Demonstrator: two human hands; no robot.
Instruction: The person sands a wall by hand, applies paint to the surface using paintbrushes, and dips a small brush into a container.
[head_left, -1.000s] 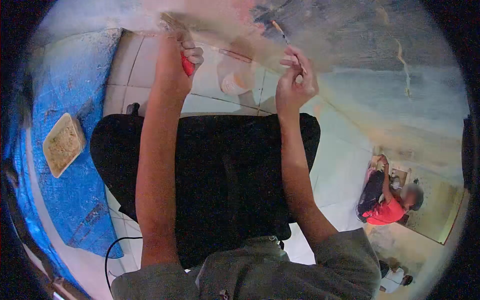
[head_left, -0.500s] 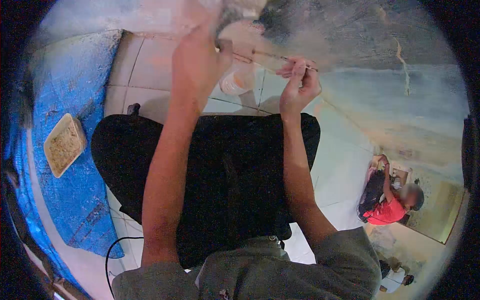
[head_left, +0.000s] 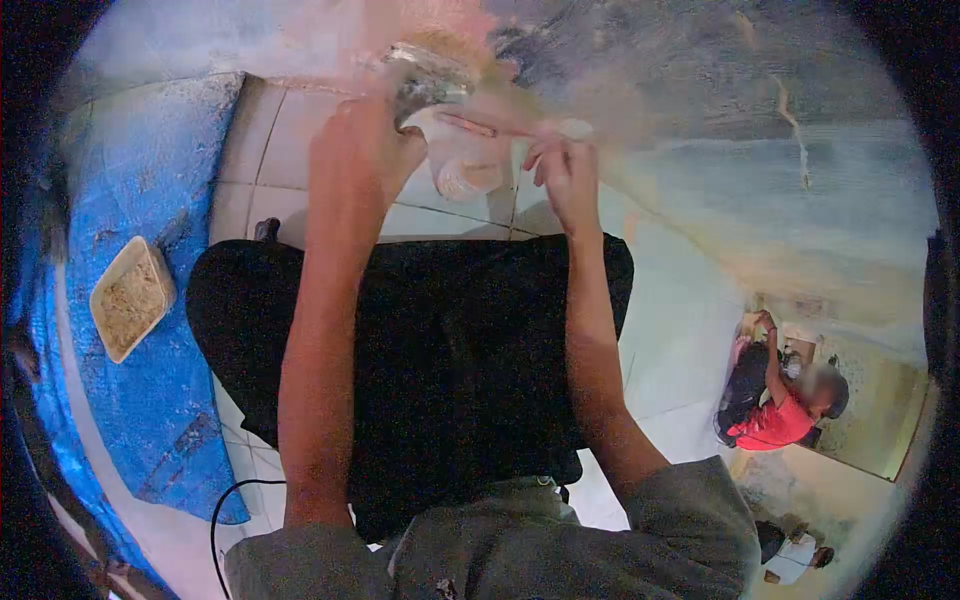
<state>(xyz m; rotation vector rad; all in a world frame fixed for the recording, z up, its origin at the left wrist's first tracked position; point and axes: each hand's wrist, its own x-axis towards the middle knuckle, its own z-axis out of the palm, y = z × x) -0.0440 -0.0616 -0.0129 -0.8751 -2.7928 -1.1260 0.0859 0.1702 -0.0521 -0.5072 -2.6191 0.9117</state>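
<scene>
My left hand (head_left: pixel 360 150) is closed, with its back toward me. Its fingertips are hidden beside a grey-smeared, pale-edged thing (head_left: pixel 432 85) that I cannot make out. Close to the painted wall, my right hand (head_left: pixel 568 180) is bent in a pinch on a thin paintbrush, blurred here and clearer in the earlier view. A small pale round shape (head_left: pixel 576 129) shows at its fingertips. Between the hands stands a whitish cup (head_left: pixel 468 175) on the tiles. Near its top lies a slim reddish stick (head_left: pixel 466 125); what supports it is unclear.
A wall (head_left: pixel 720 90) with grey, blue and pinkish paint rises ahead and to the right. At left, a tub (head_left: pixel 132 300) of grainy stuff sits on a blue tarp (head_left: pixel 190 400). One person in red (head_left: pixel 775 420) and another in white (head_left: pixel 795 560) are at the right.
My right hand has shifted left and slightly down, turning its brush. My left hand has moved left and down, exposing more of the grey-smeared thing.
</scene>
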